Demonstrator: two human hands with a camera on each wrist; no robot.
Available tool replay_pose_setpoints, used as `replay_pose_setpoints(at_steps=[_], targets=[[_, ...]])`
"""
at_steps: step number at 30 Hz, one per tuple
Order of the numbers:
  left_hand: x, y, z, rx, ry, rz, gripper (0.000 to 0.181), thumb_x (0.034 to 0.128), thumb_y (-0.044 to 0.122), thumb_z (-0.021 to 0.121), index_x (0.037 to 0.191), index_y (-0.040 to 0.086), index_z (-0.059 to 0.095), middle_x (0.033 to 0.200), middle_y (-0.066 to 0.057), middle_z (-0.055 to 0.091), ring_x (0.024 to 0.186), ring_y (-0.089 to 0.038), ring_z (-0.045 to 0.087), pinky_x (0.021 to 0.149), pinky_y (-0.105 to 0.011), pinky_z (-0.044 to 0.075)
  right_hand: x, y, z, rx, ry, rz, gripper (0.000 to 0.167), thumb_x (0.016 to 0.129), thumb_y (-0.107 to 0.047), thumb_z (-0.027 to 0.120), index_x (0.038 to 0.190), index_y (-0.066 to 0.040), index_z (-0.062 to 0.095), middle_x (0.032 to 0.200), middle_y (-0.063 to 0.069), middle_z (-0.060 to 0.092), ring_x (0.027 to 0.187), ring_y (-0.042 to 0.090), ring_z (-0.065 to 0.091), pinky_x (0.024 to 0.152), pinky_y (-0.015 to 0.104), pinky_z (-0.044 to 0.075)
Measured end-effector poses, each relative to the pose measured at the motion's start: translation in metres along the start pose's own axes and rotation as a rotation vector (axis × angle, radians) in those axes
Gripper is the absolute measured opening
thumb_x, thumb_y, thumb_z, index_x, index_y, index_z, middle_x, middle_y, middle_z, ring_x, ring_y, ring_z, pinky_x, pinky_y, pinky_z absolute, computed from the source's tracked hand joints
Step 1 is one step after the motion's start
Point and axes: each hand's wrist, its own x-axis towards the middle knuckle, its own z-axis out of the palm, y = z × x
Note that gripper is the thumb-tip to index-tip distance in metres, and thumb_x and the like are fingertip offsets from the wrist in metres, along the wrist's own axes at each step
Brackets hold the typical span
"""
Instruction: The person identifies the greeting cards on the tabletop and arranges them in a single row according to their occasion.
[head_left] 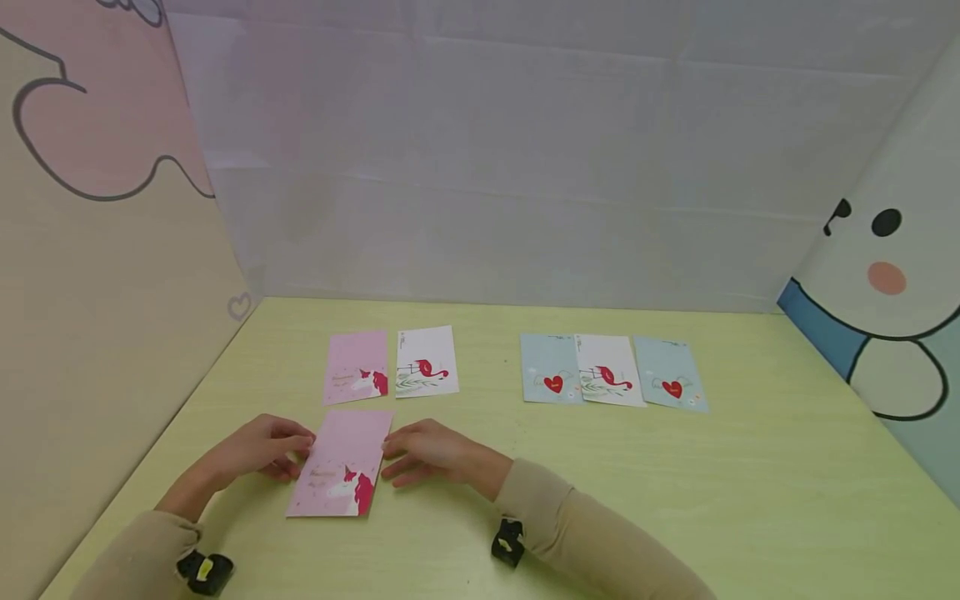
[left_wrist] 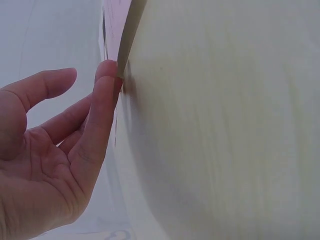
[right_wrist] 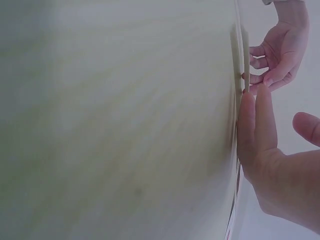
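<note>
A pink card (head_left: 341, 442) with a unicorn print lies near the front of the table, between both hands. At its left edge is my left hand (head_left: 258, 452); in the left wrist view, the fingertips (left_wrist: 106, 72) touch the card's edge from beneath while the thumb (left_wrist: 57, 82) stands apart. My right hand (head_left: 435, 452) is at the opposite edge with fingers extended. In the right wrist view, its fingers (right_wrist: 265, 117) are nearly straight by the card's edge, and its thumb (right_wrist: 307, 127) is away from it.
Behind lie another pink unicorn card (head_left: 352, 362) and a white flamingo card (head_left: 427, 367). Further right, a blue heart card (head_left: 547, 362), a second flamingo card (head_left: 611, 367) and another blue heart card (head_left: 667, 371) form a row. A white sheet (head_left: 480, 167) closes off the table's back.
</note>
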Motion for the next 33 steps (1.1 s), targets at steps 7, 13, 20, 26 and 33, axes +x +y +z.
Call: replay_pose_setpoints(at_steps=[7, 13, 20, 26, 33], targets=[[-0.002, 0.003, 0.001, 0.024, 0.026, -0.025, 0.035, 0.0875, 0.016, 0.054, 0.106, -0.014, 0.053, 0.082, -0.009, 0.057, 0.064, -0.021, 0.057, 0.059, -0.033, 0.051, -0.001, -0.001, 0.001, -0.01, -0.008, -0.005, 0.029, 0.088, -0.012, 0.052, 0.111, 0.006, 0.054, 0.093, 0.01, 0.059, 0.079, 0.023, 0.061, 0.066, 0.034, 0.051], [-0.003, 0.006, 0.001, 0.066, 0.062, -0.04, 0.032, 0.0872, 0.013, 0.054, 0.104, -0.014, 0.054, 0.084, -0.01, 0.058, 0.064, -0.021, 0.057, 0.058, -0.033, 0.051, -0.001, -0.001, 0.001, -0.022, 0.004, -0.003, 0.029, 0.088, -0.013, 0.052, 0.111, 0.005, 0.054, 0.092, 0.01, 0.06, 0.078, 0.022, 0.061, 0.066, 0.033, 0.051], [0.004, 0.007, 0.001, 0.119, 0.186, 0.034, 0.032, 0.0875, 0.014, 0.054, 0.104, -0.013, 0.055, 0.088, -0.013, 0.058, 0.066, -0.021, 0.059, 0.059, -0.031, 0.051, 0.001, -0.006, -0.006, -0.099, 0.105, -0.12, 0.032, 0.088, -0.014, 0.054, 0.114, 0.004, 0.053, 0.097, 0.007, 0.059, 0.08, 0.02, 0.061, 0.068, 0.031, 0.051], [0.04, -0.028, -0.01, 0.076, 0.403, 0.159, 0.051, 0.0865, 0.04, 0.052, 0.114, -0.003, 0.053, 0.105, -0.018, 0.056, 0.08, -0.022, 0.061, 0.06, -0.025, 0.051, 0.006, -0.014, -0.021, -0.012, 0.185, -0.251, 0.035, 0.089, -0.013, 0.051, 0.119, 0.006, 0.048, 0.111, 0.016, 0.054, 0.09, 0.023, 0.058, 0.074, 0.032, 0.049], [0.081, -0.058, -0.023, -0.036, 0.481, 0.155, 0.062, 0.0827, 0.053, 0.049, 0.123, 0.006, 0.048, 0.12, -0.013, 0.048, 0.104, -0.027, 0.049, 0.072, -0.029, 0.05, 0.013, -0.021, -0.036, 0.078, 0.254, -0.279, 0.038, 0.089, -0.011, 0.051, 0.121, 0.007, 0.045, 0.116, 0.018, 0.051, 0.097, 0.025, 0.055, 0.081, 0.033, 0.046]])
